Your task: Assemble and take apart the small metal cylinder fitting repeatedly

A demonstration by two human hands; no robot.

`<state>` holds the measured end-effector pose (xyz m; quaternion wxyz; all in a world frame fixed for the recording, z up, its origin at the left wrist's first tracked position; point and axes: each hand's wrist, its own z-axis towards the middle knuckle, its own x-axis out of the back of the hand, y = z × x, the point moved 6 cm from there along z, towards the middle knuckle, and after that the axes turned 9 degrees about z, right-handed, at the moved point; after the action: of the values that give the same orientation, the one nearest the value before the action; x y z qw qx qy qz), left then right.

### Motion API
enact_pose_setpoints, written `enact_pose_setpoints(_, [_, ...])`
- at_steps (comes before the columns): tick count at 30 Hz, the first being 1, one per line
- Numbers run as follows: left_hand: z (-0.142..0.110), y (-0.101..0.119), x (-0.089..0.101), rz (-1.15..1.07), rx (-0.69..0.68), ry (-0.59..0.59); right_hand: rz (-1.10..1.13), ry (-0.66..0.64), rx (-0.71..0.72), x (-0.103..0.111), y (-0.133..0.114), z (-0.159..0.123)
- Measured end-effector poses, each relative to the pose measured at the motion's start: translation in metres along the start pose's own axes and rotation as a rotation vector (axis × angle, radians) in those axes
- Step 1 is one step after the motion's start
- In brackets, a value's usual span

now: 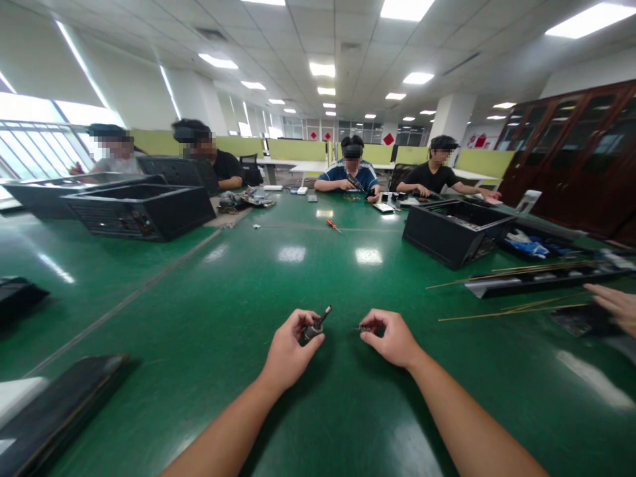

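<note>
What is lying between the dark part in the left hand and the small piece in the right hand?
In the head view, bare green tabletop shows between the dark part in the left hand and the small piece in the right hand.

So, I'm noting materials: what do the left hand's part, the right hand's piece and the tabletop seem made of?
Part in the left hand: probably metal, dull grey with a bright rod tip.
Piece in the right hand: perhaps shiny metal, from its glints; too small for certainty.
Green tabletop: glossy coating or laminate, reflecting ceiling lights.
</note>
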<state>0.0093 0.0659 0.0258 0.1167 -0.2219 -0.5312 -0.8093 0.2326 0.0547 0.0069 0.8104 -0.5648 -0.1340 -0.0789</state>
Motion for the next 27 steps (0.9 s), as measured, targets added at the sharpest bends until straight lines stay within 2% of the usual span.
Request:
enact_pose_setpoints(7, [0.004, -0.011, 0.013, 0.19, 0.058, 0.102, -0.001, -0.02, 0.01, -0.004, -0.001, 0.0])
enact_pose_setpoints(13, [0.005, -0.02, 0.027, 0.106, 0.157, 0.093, -0.01, -0.067, 0.008, -0.011, -0.004, 0.0])
enact_pose_setpoints(16, [-0.003, -0.02, 0.052, 0.202, 0.201, 0.144, -0.007, -0.068, 0.005, -0.012, -0.004, 0.0])
enact_pose_setpoints(19, [-0.018, -0.024, 0.084, 0.285, 0.251, 0.177, -0.011, -0.06, 0.007, -0.012, -0.005, 0.0])
enact_pose_setpoints(24, [-0.058, -0.046, 0.14, 0.381, 0.366, 0.217, -0.006, -0.069, 0.012, -0.013, -0.006, 0.0])
enact_pose_setpoints(27, [-0.08, -0.06, 0.166, 0.431, 0.441, 0.226, -0.005, -0.077, 0.011, -0.014, -0.005, 0.001])
